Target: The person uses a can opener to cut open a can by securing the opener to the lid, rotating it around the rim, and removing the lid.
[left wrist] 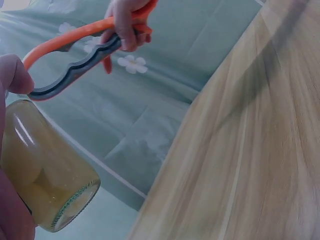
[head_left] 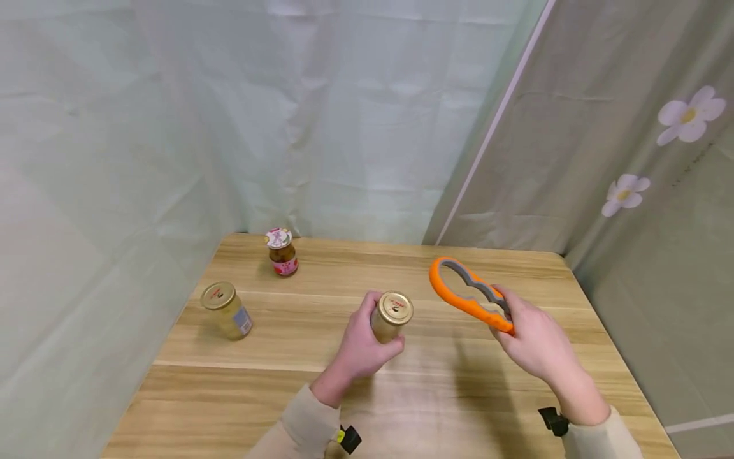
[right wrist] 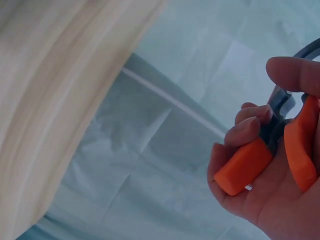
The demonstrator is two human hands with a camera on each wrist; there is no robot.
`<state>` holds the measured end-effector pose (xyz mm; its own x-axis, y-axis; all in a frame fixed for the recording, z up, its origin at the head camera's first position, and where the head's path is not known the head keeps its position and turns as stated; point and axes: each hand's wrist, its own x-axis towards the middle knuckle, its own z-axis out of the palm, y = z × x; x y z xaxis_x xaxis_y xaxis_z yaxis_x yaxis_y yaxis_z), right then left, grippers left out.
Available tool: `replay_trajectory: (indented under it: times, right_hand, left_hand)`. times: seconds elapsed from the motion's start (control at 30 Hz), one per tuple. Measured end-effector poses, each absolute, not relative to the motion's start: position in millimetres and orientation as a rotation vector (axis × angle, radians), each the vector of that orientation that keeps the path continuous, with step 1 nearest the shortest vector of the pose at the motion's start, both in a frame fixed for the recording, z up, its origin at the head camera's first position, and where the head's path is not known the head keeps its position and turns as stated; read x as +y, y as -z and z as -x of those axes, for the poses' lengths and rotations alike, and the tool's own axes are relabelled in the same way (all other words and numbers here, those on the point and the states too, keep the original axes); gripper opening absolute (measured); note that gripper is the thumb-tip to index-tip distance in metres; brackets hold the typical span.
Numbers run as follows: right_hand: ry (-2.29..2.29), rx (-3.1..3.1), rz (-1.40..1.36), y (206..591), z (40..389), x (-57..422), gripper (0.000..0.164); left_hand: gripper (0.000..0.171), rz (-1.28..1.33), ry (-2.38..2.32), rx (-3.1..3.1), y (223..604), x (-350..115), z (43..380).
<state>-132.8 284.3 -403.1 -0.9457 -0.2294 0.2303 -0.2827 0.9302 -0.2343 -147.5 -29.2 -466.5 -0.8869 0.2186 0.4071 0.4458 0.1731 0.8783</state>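
Note:
My left hand (head_left: 365,341) grips a glass jar (head_left: 385,328) with a gold lid, held up off the table near its middle. In the left wrist view the jar (left wrist: 47,170) shows pale contents in yellowish liquid. On the right, my right hand (head_left: 539,335) holds an orange and grey jar opener (head_left: 459,299) by its handles, its wavy loop pointing left toward the jar. A gap separates opener and lid in the head view. In the right wrist view, fingers wrap the orange handles (right wrist: 245,167) and the loop is mostly out of frame.
A second gold-lidded jar (head_left: 232,315) stands at the table's left side. Behind it is a smaller jar (head_left: 283,255) with a patterned white lid and pink label. Pale curtains (head_left: 344,127) hang along the wooden table's (head_left: 355,261) back and sides.

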Motion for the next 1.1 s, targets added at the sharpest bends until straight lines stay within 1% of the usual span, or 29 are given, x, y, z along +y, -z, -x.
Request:
replay_trajectory:
  times: [0.23, 0.33, 0.47, 0.57, 0.73, 0.93, 1.1]
  right_hand:
    - [-0.309, -2.833, -0.529, 384, 134, 259, 0.065]
    - [-0.297, -2.807, -0.573, 379, 134, 244, 0.073]
    - [-0.266, -2.81, -0.593, 375, 132, 226, 0.085]
    - [-0.231, -2.824, -0.587, 375, 131, 215, 0.089]
    - [-0.204, -2.814, -0.587, 376, 131, 201, 0.096]
    - [-0.177, -2.799, -0.622, 379, 133, 193, 0.105]
    - [-0.161, -2.801, -0.615, 381, 134, 191, 0.105]
  left_hand:
    - [0.057, 0.636, 1.769, -2.264, 474, -16, 154]
    - [0.056, 0.629, 1.763, -2.274, 478, -11, 156]
    - [0.059, 0.634, 1.811, -2.262, 481, -4, 156]
    - [0.059, 0.664, 1.85, -2.191, 472, 0, 151]
    - [0.051, 0.73, 1.893, -2.054, 452, 3, 142]
    - [0.059, 0.766, 2.023, -1.994, 451, 5, 140]
    - [0.061, 0.762, 2.048, -1.992, 455, 7, 141]
